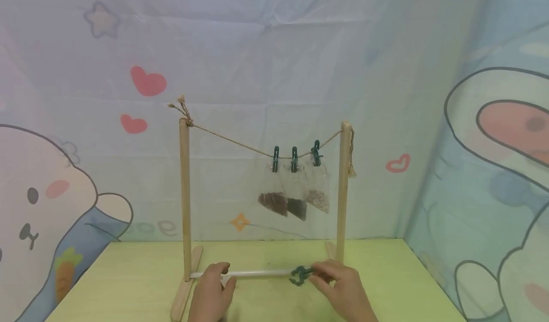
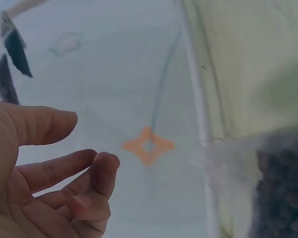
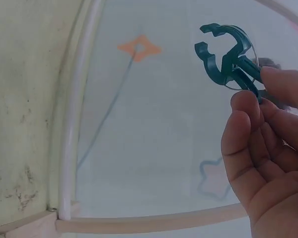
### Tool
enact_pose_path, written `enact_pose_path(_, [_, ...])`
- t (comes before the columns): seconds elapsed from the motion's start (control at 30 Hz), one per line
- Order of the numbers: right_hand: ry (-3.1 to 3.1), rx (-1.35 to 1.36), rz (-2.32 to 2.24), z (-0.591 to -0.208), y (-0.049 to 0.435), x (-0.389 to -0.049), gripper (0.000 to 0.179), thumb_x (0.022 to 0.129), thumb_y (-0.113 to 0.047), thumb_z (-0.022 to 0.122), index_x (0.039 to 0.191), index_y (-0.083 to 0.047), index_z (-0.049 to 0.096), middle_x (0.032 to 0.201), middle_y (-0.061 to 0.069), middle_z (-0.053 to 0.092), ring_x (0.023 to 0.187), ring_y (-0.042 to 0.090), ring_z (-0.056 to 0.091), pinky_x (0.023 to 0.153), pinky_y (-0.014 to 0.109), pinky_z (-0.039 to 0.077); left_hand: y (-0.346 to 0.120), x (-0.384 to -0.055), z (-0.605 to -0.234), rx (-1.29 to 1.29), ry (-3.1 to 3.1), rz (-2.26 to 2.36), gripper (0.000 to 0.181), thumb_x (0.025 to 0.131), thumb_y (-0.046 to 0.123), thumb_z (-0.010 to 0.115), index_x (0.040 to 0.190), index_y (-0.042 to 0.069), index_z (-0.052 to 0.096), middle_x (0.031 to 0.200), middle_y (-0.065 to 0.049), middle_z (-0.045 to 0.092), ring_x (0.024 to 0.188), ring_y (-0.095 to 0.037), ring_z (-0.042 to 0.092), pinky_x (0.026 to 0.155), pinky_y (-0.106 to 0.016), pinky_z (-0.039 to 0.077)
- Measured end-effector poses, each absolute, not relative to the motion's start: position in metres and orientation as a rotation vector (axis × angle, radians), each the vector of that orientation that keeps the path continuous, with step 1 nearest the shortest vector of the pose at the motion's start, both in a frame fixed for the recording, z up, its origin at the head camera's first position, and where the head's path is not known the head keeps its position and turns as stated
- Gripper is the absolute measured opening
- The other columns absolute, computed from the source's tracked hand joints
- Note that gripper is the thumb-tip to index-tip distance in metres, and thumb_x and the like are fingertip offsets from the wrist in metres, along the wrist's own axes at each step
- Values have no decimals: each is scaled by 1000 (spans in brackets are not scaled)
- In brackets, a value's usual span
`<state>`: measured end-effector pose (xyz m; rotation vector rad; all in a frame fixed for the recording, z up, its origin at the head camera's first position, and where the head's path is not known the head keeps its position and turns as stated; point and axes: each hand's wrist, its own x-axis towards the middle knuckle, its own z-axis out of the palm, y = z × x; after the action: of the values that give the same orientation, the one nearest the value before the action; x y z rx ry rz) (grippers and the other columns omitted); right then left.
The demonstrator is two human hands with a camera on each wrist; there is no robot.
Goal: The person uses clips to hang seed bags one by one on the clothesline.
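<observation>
In my right hand (image 1: 339,284) the thumb and fingers pinch the handles of a dark green clip (image 1: 301,275). Its curved jaws point left, and the right wrist view shows the clip (image 3: 228,59) with a thin wire spring round it. My left hand (image 1: 212,291) is near the left end of the white crossbar (image 1: 261,273), fingers loosely bent and thumb apart, holding nothing. Beside it in the left wrist view is a clear bag (image 2: 283,193) of dark contents, mostly hidden from the head view.
A wooden frame (image 1: 185,203) stands on the table (image 1: 386,274), with a sagging twine line (image 1: 231,140) between its posts. Three green clips (image 1: 294,159) hang clear bags from it, holding reddish-brown contents (image 1: 273,203), dark contents (image 1: 297,208) and pale speckled contents (image 1: 318,200).
</observation>
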<state>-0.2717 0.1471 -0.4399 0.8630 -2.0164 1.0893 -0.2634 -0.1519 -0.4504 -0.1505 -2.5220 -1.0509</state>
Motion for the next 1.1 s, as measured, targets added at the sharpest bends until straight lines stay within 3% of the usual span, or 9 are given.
enact_pose_path(0.2, [-2071, 827, 1117, -445, 151, -274, 13, 84, 2, 81, 95, -5, 79, 85, 5, 75, 72, 1, 67, 61, 22, 58, -168, -276, -467, -53, -2554, -958, 31, 89, 9, 76, 114, -9, 69, 102, -21, 70, 91, -40, 71, 78, -53, 59])
enact_pose_path(0.4, [-2168, 747, 1189, -447, 152, -274, 9, 84, 3, 80, 90, -4, 80, 82, 2, 76, 68, 0, 65, 59, 23, 58, -176, -285, -477, -30, -2642, -991, 34, 91, 9, 73, 113, -16, 68, 103, -28, 71, 94, -45, 71, 80, -56, 59])
enact_pose_path(0.5, [-2193, 741, 1215, -450, 152, -276, 7, 84, 3, 80, 89, -3, 80, 81, 4, 76, 66, 0, 66, 59, 23, 58, -177, -288, -482, 11, -2702, -1010, 35, 92, 12, 73, 113, -16, 69, 107, -30, 72, 94, -44, 72, 78, -55, 60])
enact_pose_path(0.73, [-2174, 756, 1195, -455, 153, -280, 7, 83, 3, 81, 86, -3, 81, 77, 4, 75, 61, 2, 65, 57, 22, 57, -176, -291, -494, 100, -2805, -1034, 35, 92, 12, 71, 117, -13, 68, 107, -27, 72, 81, -26, 67, 68, -45, 57])
enact_pose_path(0.93, [-2158, 787, 1173, -456, 151, -280, 8, 83, 5, 80, 86, -2, 80, 76, 4, 74, 62, 1, 65, 56, 21, 58, -178, -292, -497, 69, -2788, -1061, 35, 88, 9, 73, 115, -13, 68, 99, -24, 73, 76, -24, 65, 64, -41, 55])
enact_pose_path(1.1, [-2160, 780, 1171, -454, 150, -278, 8, 82, 4, 81, 86, -4, 81, 77, 2, 75, 63, 0, 65, 56, 21, 57, -181, -291, -496, 8, -2754, -1107, 32, 88, 7, 73, 111, -14, 69, 81, -11, 69, 68, -19, 61, 57, -35, 53])
